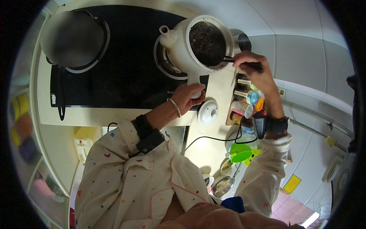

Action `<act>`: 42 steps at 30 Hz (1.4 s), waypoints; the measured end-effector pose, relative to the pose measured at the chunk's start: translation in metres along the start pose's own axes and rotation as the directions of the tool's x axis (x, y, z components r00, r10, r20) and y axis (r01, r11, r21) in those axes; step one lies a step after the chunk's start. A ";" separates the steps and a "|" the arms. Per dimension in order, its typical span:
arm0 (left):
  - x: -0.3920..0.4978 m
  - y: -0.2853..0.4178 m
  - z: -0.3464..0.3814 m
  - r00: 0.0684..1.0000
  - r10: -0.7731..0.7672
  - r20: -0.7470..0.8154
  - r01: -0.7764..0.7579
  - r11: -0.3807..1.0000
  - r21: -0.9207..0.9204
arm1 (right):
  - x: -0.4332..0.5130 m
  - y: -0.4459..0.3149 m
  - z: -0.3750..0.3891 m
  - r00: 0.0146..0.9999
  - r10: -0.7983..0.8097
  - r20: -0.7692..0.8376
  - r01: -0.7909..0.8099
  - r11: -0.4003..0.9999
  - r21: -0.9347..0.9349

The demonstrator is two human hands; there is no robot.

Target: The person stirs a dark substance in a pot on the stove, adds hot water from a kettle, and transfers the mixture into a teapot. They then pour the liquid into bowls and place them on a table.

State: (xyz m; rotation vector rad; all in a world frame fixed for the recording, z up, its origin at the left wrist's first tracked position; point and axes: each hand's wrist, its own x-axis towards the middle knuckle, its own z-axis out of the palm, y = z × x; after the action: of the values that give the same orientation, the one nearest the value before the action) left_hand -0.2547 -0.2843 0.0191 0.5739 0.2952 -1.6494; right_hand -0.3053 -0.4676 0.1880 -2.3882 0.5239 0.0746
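My left hand grips the straight side handle of a white ceramic pot. The pot has a short stained spout and is over the right-hand burner of a black gas hob. Dark, wet, shredded plant matter lies inside its wide mouth. In my right hand is a pair of dark chopsticks, with the tips at the pot's right inner rim. A white ceramic lid with a knob rests on the counter, just beyond my left fingers.
A pan, blurred in the picture, sits on the left burner, its dark handle pointing towards me. Behind the pot stands a metal cup. Seasoning jars line the wall at right. A cable crosses the counter near a green bowl.
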 end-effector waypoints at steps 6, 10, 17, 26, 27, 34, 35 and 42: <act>0.003 -0.001 0.000 1.000 0.004 -0.008 -0.005 1.000 -0.023 | -0.035 -0.039 -0.038 0.955 0.172 -0.242 -0.116 0.966 0.231; 0.004 -0.001 -0.002 1.000 -0.005 -0.009 0.005 1.000 -0.009 | -0.007 0.003 0.006 0.900 0.075 -0.429 0.048 0.962 0.269; 0.004 0.003 -0.003 0.998 -0.055 0.013 0.055 0.998 0.003 | 0.016 0.045 0.062 0.803 0.311 -0.509 0.077 0.792 0.606; 0.007 0.001 -0.002 0.998 -0.054 -0.016 0.054 0.998 0.020 | -0.046 0.008 0.050 0.936 0.120 -0.331 -0.028 0.963 0.269; 0.007 0.002 -0.002 0.997 -0.060 -0.037 0.061 0.998 0.030 | -0.047 0.004 0.046 0.942 0.111 -0.318 -0.027 0.966 0.258; 0.000 0.005 0.001 0.999 -0.038 -0.028 0.039 0.998 0.041 | -0.012 -0.013 0.020 0.882 -0.080 -0.464 0.163 0.976 0.142; 0.000 0.004 0.002 0.999 -0.037 -0.032 0.039 0.999 0.038 | 0.004 -0.007 0.024 0.879 -0.129 -0.459 0.164 0.986 0.036; 0.005 0.002 0.001 0.998 -0.040 -0.048 0.041 0.999 0.023 | 0.022 0.032 0.074 0.918 -0.218 -0.332 0.216 0.975 -0.045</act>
State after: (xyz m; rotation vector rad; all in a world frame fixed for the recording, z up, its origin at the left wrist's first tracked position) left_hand -0.2532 -0.2891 0.0177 0.6291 0.3241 -1.6822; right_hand -0.2913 -0.4504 0.1078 -2.4620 0.4070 -0.4382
